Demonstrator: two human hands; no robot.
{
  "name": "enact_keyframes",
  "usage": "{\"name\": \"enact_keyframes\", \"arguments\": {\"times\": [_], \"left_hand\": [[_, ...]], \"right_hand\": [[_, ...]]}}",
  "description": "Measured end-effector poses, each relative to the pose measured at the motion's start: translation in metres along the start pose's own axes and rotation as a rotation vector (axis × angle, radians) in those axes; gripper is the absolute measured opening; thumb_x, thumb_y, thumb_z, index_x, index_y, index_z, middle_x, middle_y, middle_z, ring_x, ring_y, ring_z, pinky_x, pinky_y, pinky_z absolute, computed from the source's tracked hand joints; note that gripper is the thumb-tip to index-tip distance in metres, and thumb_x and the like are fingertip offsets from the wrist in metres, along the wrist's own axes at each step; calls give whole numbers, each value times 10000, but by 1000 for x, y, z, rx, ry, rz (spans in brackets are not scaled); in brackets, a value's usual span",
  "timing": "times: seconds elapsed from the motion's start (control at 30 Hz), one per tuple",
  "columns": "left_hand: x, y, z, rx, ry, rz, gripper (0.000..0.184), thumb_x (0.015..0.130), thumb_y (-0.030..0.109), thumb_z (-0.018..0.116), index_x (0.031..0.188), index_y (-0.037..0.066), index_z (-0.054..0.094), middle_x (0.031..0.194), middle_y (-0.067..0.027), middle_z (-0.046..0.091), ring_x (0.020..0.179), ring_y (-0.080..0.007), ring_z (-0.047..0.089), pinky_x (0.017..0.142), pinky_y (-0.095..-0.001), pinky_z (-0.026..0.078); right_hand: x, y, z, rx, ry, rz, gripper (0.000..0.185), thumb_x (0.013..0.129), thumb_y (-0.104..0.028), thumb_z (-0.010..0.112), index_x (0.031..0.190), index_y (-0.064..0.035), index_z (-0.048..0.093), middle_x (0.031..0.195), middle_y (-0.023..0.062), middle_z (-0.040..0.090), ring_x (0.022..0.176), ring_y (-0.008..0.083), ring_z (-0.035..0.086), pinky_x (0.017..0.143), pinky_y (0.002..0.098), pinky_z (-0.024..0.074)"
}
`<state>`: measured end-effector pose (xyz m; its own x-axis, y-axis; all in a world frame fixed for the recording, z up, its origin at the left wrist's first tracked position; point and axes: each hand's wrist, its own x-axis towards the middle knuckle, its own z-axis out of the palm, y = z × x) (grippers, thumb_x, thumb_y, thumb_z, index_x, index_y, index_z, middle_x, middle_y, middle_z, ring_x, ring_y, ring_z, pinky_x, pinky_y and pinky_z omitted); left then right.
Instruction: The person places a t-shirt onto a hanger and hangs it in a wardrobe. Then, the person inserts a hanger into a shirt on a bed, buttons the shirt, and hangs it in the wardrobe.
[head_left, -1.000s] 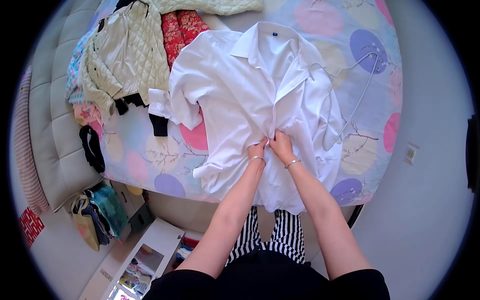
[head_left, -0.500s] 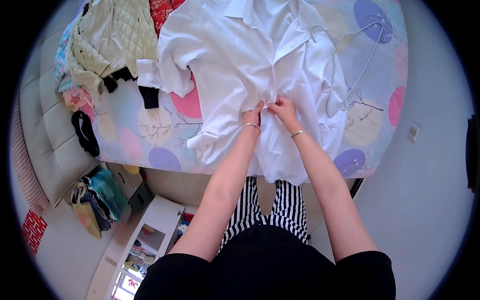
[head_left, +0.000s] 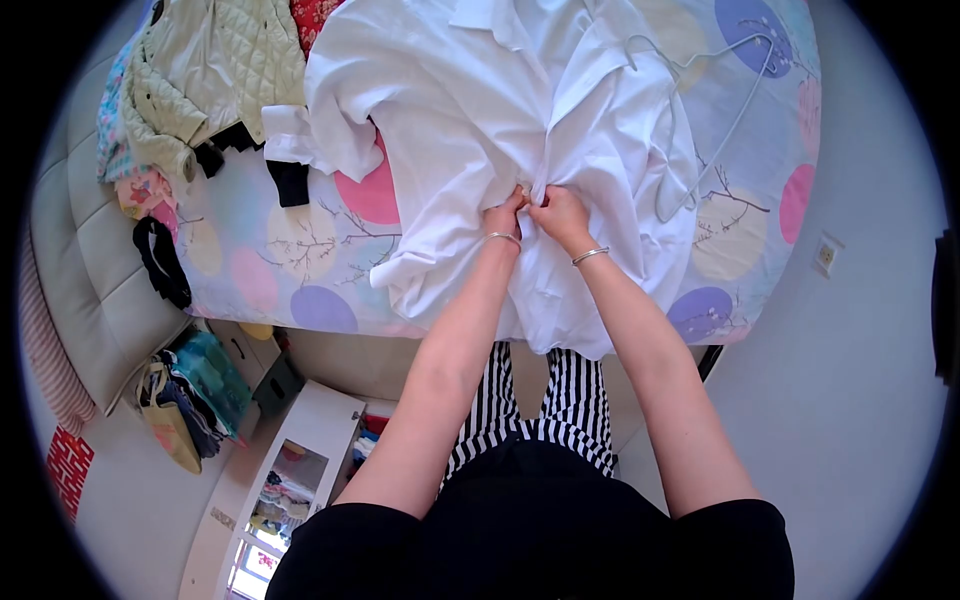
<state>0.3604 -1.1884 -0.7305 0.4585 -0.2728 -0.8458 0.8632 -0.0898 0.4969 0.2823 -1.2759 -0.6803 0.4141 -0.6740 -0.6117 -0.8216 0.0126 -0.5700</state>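
Observation:
A white collared shirt (head_left: 440, 130) lies spread and wrinkled on the bed, its lower edge at the bed's near side. My left hand (head_left: 505, 215) pinches the shirt's front beside the button strip. Close to its right, my right hand (head_left: 562, 216) is closed on the strip's other side, fingertips almost touching the left ones. Any button between the fingers is too small to make out. A pale wire hanger (head_left: 727, 145) lies over the shirt's right side and on the bedsheet.
A quilted cream jacket (head_left: 240, 60) and other clothes lie on the bed (head_left: 325, 310) at upper left. A black band (head_left: 160, 262) rests by the grey headboard (head_left: 85, 250). Below stand a bag of clothes (head_left: 170, 420) and a white cabinet (head_left: 335, 410).
The view has tilted down, so the bed and shirt sit higher in the picture. Both hands remain at the shirt's front, and the right fingers have curled in closer to the left.

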Motion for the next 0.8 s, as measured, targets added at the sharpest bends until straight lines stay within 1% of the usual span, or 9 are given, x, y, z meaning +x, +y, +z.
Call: {"name": "enact_keyframes", "arguments": {"times": [0.1,0.17,0.2,0.23,0.27,0.3,0.4,0.53,0.8], "left_hand": [[-5,2,3,-55,-57,-70,266,780,50,637,1034,16,565,996,-89,607,811,-200,623,756,-298,477],[-7,7,-1,-44,-55,-48,215,806,114,628,997,25,588,921,-92,638,797,-181,628,740,-277,484],[-10,13,-7,-55,-76,-204,212,818,135,609,996,22,583,946,-111,635,844,-197,622,785,-305,478],[-11,20,-11,-67,-105,-356,214,830,155,590,995,20,578,972,-130,631,890,-214,615,830,-333,472],[-21,34,-10,-66,-112,-348,214,830,155,590,995,20,578,972,-130,631,890,-214,615,830,-333,472],[-36,48,-14,-254,-192,-343,223,839,167,571,1004,17,573,998,-143,624,952,-241,594,887,-386,440],[-65,87,-38,-560,-364,-270,241,865,183,519,1025,9,561,1049,-159,605,1097,-302,524,1004,-518,330],[-86,121,-54,-507,-316,-185,246,877,192,511,1030,7,561,1043,-152,610,1084,-290,535,993,-492,354],[-76,98,-47,-666,-271,-161,233,878,195,519,970,-10,579,1037,-135,620,1075,-266,543,987,-444,368]], "right_hand": [[-1,9,6,41,-1,-25,270,616,-263,630,801,-67,649,729,116,648,678,277,619,622,385,473],[4,18,8,314,-121,33,267,633,-198,621,848,-43,649,714,76,643,645,193,608,599,325,468],[0,23,9,318,-124,34,267,633,-198,621,848,-43,649,714,76,643,645,193,608,599,325,468],[-4,22,6,544,-112,36,235,646,-148,605,844,-25,635,721,53,628,637,156,586,587,291,458],[-9,16,-3,770,-98,32,205,659,-98,588,840,-7,622,728,31,614,630,120,564,576,257,449],[-21,14,-16,922,-111,65,144,691,-34,562,831,-16,595,706,-2,567,609,96,518,575,226,432],[-55,17,-53,1023,-131,165,102,722,-51,587,823,-56,579,682,-21,542,612,68,497,593,211,422],[-84,10,-83,1031,-186,176,120,787,-99,646,879,-37,600,738,-26,567,667,42,511,641,188,429],[-110,-16,-87,1003,-172,65,139,801,-79,646,911,-2,612,767,-23,610,674,40,525,652,176,419]]}}
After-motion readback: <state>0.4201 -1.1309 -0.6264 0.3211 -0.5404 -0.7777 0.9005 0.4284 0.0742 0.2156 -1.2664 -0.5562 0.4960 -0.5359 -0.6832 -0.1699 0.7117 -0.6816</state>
